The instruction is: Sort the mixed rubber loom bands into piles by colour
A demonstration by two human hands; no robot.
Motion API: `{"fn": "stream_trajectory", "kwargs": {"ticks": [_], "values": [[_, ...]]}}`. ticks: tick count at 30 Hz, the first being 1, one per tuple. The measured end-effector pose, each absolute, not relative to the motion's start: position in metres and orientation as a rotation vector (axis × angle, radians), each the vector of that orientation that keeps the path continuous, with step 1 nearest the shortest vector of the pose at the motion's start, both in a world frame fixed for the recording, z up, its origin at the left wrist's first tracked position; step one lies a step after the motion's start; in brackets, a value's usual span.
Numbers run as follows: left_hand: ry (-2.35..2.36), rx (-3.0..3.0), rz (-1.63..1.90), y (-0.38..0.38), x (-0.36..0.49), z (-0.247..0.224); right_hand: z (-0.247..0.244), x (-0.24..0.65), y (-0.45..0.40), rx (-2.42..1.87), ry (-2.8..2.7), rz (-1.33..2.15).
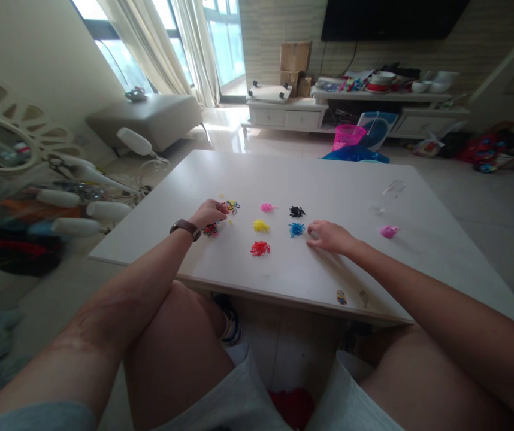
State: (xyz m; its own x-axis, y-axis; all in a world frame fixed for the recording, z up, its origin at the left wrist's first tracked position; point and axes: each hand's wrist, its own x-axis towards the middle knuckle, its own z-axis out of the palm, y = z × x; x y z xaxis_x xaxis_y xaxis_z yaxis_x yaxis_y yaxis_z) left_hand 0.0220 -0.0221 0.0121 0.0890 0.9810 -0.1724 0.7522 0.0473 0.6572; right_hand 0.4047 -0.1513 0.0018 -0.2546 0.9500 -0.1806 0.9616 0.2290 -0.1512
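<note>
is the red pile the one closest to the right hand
No, the blue pile lies beside the right hand, while the red pile sits farther left.

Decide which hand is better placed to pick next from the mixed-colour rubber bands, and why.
Probably the left hand: it is at the mixed-colour rubber bands, while the right hand is farther off, beside the blue rubber-band pile, with the yellow pile in between.
</note>
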Motion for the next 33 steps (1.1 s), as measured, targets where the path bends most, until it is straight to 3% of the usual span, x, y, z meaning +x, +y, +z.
{"fn": "stream_trajectory", "kwargs": {"ticks": [33], "values": [[1.649, 1.879, 0.349, -0.021, 0.027, -0.002, 0.006, 0.402, -0.154, 1.879, 2.427, -0.352]]}}
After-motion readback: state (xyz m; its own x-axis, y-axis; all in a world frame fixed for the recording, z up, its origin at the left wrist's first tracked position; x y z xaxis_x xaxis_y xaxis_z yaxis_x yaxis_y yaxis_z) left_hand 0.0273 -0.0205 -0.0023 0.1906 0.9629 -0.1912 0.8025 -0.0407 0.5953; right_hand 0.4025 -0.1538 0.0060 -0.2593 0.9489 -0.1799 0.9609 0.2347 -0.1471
